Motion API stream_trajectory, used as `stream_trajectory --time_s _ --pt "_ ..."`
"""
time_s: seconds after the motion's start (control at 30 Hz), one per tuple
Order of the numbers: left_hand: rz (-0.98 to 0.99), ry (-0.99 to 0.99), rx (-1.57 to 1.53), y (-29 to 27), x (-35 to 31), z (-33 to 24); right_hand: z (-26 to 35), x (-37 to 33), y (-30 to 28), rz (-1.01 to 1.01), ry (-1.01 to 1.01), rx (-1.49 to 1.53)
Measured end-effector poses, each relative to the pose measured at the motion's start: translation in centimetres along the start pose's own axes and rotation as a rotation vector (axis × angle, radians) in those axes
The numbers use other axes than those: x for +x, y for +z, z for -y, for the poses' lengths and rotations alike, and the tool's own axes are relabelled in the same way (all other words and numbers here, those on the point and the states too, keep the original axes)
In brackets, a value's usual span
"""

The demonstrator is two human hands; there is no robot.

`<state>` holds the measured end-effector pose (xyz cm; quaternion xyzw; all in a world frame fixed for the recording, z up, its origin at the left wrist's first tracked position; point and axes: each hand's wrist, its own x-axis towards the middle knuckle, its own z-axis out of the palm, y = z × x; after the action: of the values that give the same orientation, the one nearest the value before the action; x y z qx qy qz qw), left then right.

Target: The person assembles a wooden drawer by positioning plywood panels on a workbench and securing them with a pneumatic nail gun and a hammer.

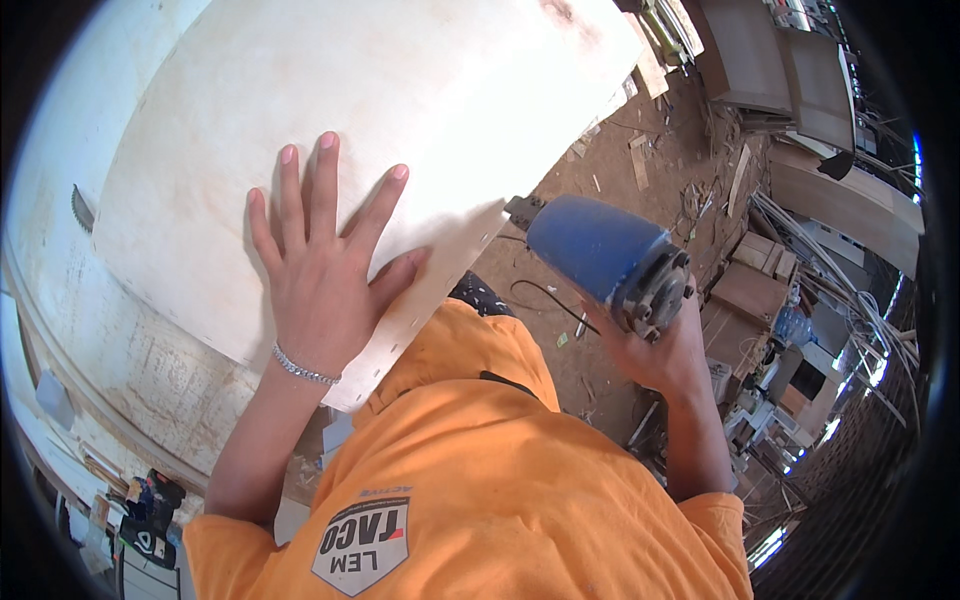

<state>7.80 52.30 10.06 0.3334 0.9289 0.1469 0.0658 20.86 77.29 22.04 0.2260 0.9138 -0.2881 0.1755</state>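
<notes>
A large pale wooden board lies in front of me, its right edge running diagonally toward my body. My left hand rests flat on it with the fingers spread. In my right hand is a blue air staple gun, gripped from below; its fingers are partly hidden behind the tool. The tool's nose meets the board's right edge or sits just beside it; I cannot tell if they touch. Small staple-like marks run along that edge, down to the near corner.
A toothed saw blade shows at the board's left side, on a worn pale tabletop. Wood scraps and a thin dark cable lie on the brown floor. At right are stacked panels, long thin strips and a clear blue bottle.
</notes>
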Motion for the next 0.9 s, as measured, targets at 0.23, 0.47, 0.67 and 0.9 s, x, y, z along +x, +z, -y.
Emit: stream_trajectory --time_s 0.23,0.47,0.67,0.9 --pt "-0.013 0.006 0.007 0.3 0.1 0.1 -1.0 1.1 -0.8 0.003 0.019 -0.01" --pt "0.026 -0.011 0.021 0.0 0.3 -0.1 -2.2 2.7 -2.7 -0.001 0.033 -0.029" --pt "0.02 -0.007 0.046 0.4 0.4 0.0 -2.8 4.0 -3.6 -0.023 -0.061 -0.026" --pt "0.024 0.01 0.066 0.2 0.4 0.0 -3.5 5.7 -5.0 -0.058 -0.059 -0.004"
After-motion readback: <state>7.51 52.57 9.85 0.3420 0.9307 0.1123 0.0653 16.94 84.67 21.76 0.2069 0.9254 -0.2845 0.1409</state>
